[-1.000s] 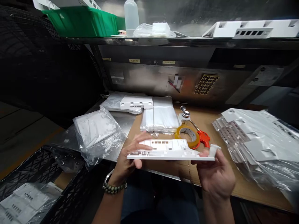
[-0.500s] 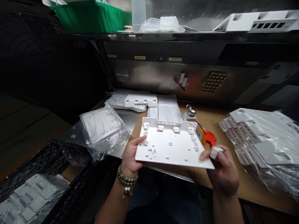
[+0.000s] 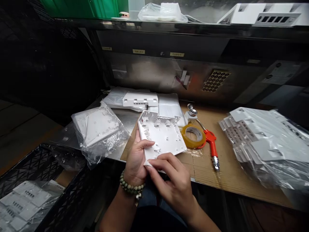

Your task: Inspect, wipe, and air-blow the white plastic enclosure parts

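With our left hand (image 3: 135,162) we grip a white panel (image 3: 166,145) by its left side, held up before the bench (image 3: 129,120); our right hand (image 3: 175,177) pinches a small white piece (image 3: 147,163) at its near-left corner. Rightward lie yellow tape (image 3: 186,140), a red-handled tool (image 3: 212,145) — and, farther out, bagged white covers (image 3: 272,132).

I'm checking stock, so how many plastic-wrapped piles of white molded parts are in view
3: one pile on the metal bench left of the held panel, another pile on the cardboard at right, a third pile in the black crate, lower left. More may be hidden there.
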The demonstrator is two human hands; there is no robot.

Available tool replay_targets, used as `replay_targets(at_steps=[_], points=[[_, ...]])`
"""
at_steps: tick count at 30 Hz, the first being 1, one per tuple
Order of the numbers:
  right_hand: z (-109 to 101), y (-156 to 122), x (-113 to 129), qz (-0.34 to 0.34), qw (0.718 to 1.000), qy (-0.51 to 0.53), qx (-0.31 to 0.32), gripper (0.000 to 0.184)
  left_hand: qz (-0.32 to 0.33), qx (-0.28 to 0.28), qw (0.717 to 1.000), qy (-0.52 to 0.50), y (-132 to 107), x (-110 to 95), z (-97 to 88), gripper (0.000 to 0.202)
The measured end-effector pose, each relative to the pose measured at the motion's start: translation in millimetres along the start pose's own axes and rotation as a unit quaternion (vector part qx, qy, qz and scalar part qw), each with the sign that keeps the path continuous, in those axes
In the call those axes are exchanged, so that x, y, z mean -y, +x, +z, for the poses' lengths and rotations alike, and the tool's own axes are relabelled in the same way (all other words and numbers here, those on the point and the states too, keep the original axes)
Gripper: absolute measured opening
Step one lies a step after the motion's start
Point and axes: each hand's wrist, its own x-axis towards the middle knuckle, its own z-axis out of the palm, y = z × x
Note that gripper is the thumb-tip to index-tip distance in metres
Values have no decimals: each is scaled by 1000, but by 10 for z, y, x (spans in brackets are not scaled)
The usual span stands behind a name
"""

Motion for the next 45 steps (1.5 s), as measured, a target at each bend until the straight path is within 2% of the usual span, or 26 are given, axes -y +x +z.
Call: replay_targets(at_steps=[6,12,16,18,21,23,25,29,32,36,41,45], points=[[-59,-2,-31,-1,999,-14,51,13,24,-18,1000,-2,-38,8,-22,108],[-25,7,31,7,999,-10,33,11,29,-8,1000,0,-57,12,12,109],[-217,-14,-59,27,998,-3,50,12,24,1,1000,0,-15,-73,-37,108],[-410,-31,-202,64,998,-12,-9,13,16,-18,1000,-13,23,-152,-127,104],[-722,-62,-468,107,980,-88,-146,8,-22,-43,996,-71,64,-290,-319,84],[-875,-89,-602,111,963,-137,-201,4,-64,-14,989,-134,67,-361,-447,69],[-941,-117,-667,104,960,-156,-209,3,-87,51,976,-194,58,-392,-551,59],[-861,-151,-677,98,974,-137,-151,9,-105,181,951,-229,38,-355,-710,46],[-779,-169,-674,98,974,-136,-149,11,-105,209,949,-212,50,-313,-823,49],[-749,-198,-666,85,978,-139,-133,14,-103,194,956,-195,76,-293,-888,52],[-731,-218,-652,72,975,-157,-137,14,-68,125,966,-217,53,-298,-789,56],[-731,-221,-735,44,980,-165,-105,13,-55,96,968,-226,37,-315,-761,65]])
